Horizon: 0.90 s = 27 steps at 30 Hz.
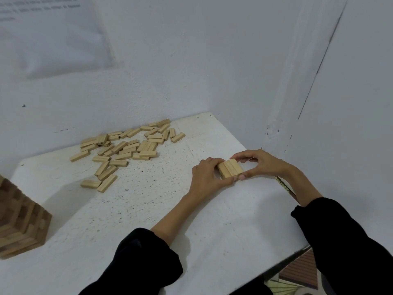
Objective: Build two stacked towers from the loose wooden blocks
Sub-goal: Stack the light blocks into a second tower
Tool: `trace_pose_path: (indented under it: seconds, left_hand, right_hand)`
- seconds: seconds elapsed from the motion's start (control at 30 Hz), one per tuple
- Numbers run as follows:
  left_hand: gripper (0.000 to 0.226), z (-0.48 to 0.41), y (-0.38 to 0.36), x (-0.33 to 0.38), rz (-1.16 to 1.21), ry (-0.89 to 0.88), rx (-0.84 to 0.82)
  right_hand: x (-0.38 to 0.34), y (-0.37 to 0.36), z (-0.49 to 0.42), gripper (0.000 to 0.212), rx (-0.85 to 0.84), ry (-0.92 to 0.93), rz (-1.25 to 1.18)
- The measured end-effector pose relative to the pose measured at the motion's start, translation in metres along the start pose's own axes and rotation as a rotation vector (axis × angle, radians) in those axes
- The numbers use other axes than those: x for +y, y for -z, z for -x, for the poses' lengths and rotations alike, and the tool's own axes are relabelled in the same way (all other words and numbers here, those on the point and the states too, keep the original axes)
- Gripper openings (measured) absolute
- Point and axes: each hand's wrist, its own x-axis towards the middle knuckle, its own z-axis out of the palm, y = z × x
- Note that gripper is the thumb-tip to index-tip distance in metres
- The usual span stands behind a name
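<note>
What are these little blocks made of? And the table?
The blocks look like pale, unpainted wood: tan with faint grain lines. The table looks white-painted, matte, speckled with dark chips; what's underneath is unclear.

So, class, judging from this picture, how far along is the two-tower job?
Done: one tall tower stands at the left edge of the table. In hand: the left hand and right hand grip a row of three blocks side by side on the table, probably the second tower's base. Left: nearly all of that tower; many loose blocks lie scattered near the wall.
</note>
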Motion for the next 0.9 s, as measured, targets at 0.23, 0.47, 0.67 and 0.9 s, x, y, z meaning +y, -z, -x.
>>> trace_pose_path:
  seconds: [0.23,0.47,0.67,0.9]
  left_hand:
    - [0.09,0.001,0.007,-0.002,0.023,0.02,-0.056]
    - [0.081,-0.002,0.046,-0.027,0.063,0.0,0.053]
    - [0.043,-0.009,0.09,-0.063,-0.027,0.1,0.199]
    - [0.058,-0.032,0.135,-0.093,-0.337,0.311,0.043]
  right_hand:
    - [-0.006,0.008,0.006,0.058,0.002,-0.049,0.004]
    - [-0.036,0.004,-0.003,0.05,0.074,-0.013,-0.054]
    - [-0.064,-0.032,-0.059,0.036,0.205,0.037,-0.046]
    - [-0.084,-0.077,-0.138,0.047,0.259,-0.018,0.085]
